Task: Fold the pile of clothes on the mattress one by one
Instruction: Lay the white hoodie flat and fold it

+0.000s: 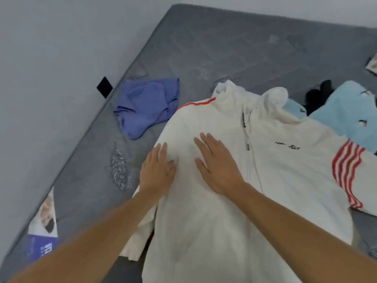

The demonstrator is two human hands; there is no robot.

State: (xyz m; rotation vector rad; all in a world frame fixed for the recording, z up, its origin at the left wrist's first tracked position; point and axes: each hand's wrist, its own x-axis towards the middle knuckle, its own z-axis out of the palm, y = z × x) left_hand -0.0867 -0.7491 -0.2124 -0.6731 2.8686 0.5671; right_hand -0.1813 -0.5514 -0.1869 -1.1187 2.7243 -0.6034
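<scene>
A white zip-up jacket (265, 180) with red stripes on its sleeves lies spread front-up on the grey mattress (224, 41). My left hand (158, 172) lies flat on the jacket's left edge, fingers straight. My right hand (216, 162) presses flat on the jacket's chest, just left of the zipper. The jacket's left sleeve is folded under, with a bit of it showing below my left forearm. A light blue garment (350, 113) and a black item (318, 94) lie partly under the jacket at the right.
A crumpled purple garment (146, 107) lies on the mattress left of the jacket's collar. The mattress edge runs diagonally along a grey floor at the left, with a printed label (43, 227) at its near corner. A small black square (104, 87) sits on the floor.
</scene>
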